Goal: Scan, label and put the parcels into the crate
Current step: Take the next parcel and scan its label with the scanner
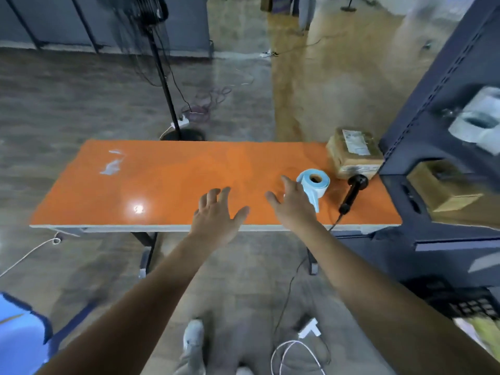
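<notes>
1. Shoe (193, 336), pale, on the grey floor at the lower edge; a white cable (295, 353) lies looped just beside it.
2. Crate (470, 304), dark and latticed, on the floor at lower right under the rack; blurred, contents cannot be told.
3. Left grip (216, 212): open, fingers spread, palm down over the near edge of the bench (162, 180); holds nothing.
4. Right grip (293, 203): open, fingers spread and stretched forward, holding nothing; its far side overlaps the label roll, and contact cannot be told.
5. Bench: orange top with a pale edge, on dark legs.
6. Label roll (315, 184), light blue with a brown core, standing on end at the right part of the bench, a loose tail hanging toward the near edge.
7. Scanner (354, 190), black, corded, lying on the bench just right of the roll.
8. Parcel (353, 151), brown, taped, with a white label on top; at the far right corner of the bench, beside the scanner's head.
9. Rack (446, 104), dark blue, right of the bench; a brown box (443, 185) sits on a shelf.
10. Fan stand (165, 85), black, on the floor beyond the bench.
</notes>
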Available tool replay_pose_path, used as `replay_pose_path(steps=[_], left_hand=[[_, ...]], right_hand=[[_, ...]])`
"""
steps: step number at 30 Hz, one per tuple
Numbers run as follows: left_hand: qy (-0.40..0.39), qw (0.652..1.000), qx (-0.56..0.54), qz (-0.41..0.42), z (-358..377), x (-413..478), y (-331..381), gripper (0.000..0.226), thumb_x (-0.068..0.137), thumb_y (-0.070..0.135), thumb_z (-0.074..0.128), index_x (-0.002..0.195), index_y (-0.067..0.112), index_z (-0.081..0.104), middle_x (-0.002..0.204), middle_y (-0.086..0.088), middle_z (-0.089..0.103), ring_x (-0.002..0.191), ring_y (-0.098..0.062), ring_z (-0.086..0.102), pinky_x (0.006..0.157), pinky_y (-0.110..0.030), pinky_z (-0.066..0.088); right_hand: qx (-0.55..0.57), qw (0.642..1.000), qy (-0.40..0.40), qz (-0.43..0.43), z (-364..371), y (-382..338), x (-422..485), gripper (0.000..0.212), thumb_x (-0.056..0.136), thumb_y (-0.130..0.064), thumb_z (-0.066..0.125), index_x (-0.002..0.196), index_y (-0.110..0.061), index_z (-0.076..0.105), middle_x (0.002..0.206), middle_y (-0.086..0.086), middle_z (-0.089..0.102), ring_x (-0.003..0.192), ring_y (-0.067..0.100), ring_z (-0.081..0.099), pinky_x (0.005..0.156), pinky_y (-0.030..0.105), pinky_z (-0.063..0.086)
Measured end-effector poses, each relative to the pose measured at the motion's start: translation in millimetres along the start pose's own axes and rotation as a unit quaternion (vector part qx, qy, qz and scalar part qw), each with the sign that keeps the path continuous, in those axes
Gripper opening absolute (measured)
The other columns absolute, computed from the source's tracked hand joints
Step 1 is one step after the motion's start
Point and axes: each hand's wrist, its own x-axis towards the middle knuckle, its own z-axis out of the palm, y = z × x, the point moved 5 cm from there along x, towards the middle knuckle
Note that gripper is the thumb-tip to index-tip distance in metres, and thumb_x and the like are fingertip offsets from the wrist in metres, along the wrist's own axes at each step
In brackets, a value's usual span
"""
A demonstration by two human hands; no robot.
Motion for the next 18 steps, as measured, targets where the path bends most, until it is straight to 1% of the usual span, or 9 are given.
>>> replay_pose_path(steps=[4,8,10,12,13,15,16,18], left_hand=[[-0.041,0.997,-0.005,0.063,8,62,12,0.072,0.092,0.060,0.044,0.150,0.021,0.025,0.151,-0.004,0.028,0.139,-0.026,0.023,0.108,-0.045,0.031],[-0.065,0.991,-0.019,0.113,9,121,27,0.072,0.093,0.058,0.045,0.150,0.020,0.026,0.151,-0.005,0.028,0.140,-0.027,0.023,0.109,-0.045,0.031],[-0.128,0.983,-0.019,0.129,29,143,41,0.070,0.092,0.059,0.046,0.149,0.020,0.029,0.151,-0.004,0.030,0.139,-0.027,0.025,0.110,-0.045,0.032],[-0.210,0.965,0.013,0.155,50,149,58,0.068,0.090,0.061,0.049,0.144,0.021,0.037,0.150,-0.004,0.035,0.136,-0.027,0.034,0.107,-0.045,0.038],[-0.210,0.965,0.000,0.159,52,157,63,0.066,0.091,0.059,0.051,0.143,0.020,0.038,0.149,-0.005,0.037,0.135,-0.028,0.035,0.106,-0.045,0.040],[-0.157,0.973,-0.045,0.161,43,179,70,0.067,0.092,0.056,0.049,0.145,0.017,0.034,0.148,-0.006,0.034,0.138,-0.029,0.029,0.108,-0.047,0.035],[-0.140,0.974,-0.050,0.170,38,189,75,0.068,0.093,0.056,0.048,0.146,0.017,0.033,0.148,-0.007,0.032,0.138,-0.029,0.026,0.109,-0.046,0.033],[-0.146,0.971,-0.047,0.186,39,206,86,0.069,0.092,0.056,0.048,0.146,0.017,0.032,0.148,-0.009,0.031,0.138,-0.029,0.025,0.110,-0.044,0.030]], right_hand=[[0.008,0.998,0.033,0.053,0,1,34,0.064,0.095,-0.053,0.045,0.151,-0.030,0.024,0.152,0.004,0.032,0.137,0.025,0.037,0.106,0.050,0.037],[0.011,0.991,0.085,0.107,-10,6,63,0.062,0.095,-0.048,0.049,0.150,-0.025,0.029,0.150,0.008,0.035,0.136,0.028,0.037,0.107,0.050,0.036],[-0.001,0.985,0.107,0.139,-17,11,74,0.062,0.096,-0.048,0.048,0.150,-0.024,0.028,0.150,0.009,0.034,0.137,0.029,0.035,0.107,0.050,0.037],[-0.007,0.979,0.113,0.168,-22,17,82,0.064,0.097,-0.051,0.046,0.151,-0.026,0.025,0.151,0.008,0.033,0.137,0.030,0.034,0.106,0.050,0.037],[-0.006,0.977,0.117,0.177,-24,20,86,0.064,0.096,-0.052,0.046,0.152,-0.026,0.024,0.151,0.008,0.033,0.137,0.030,0.034,0.106,0.050,0.038],[-0.005,0.973,0.125,0.194,-31,29,93,0.064,0.096,-0.052,0.046,0.151,-0.028,0.024,0.150,0.007,0.033,0.137,0.030,0.034,0.105,0.049,0.038],[-0.008,0.971,0.128,0.202,-34,35,98,0.063,0.096,-0.053,0.045,0.151,-0.029,0.024,0.151,0.007,0.033,0.137,0.029,0.034,0.104,0.048,0.039],[-0.017,0.968,0.124,0.218,-41,47,108,0.064,0.096,-0.055,0.043,0.151,-0.028,0.022,0.153,0.006,0.031,0.138,0.030,0.034,0.101,0.048,0.041]])
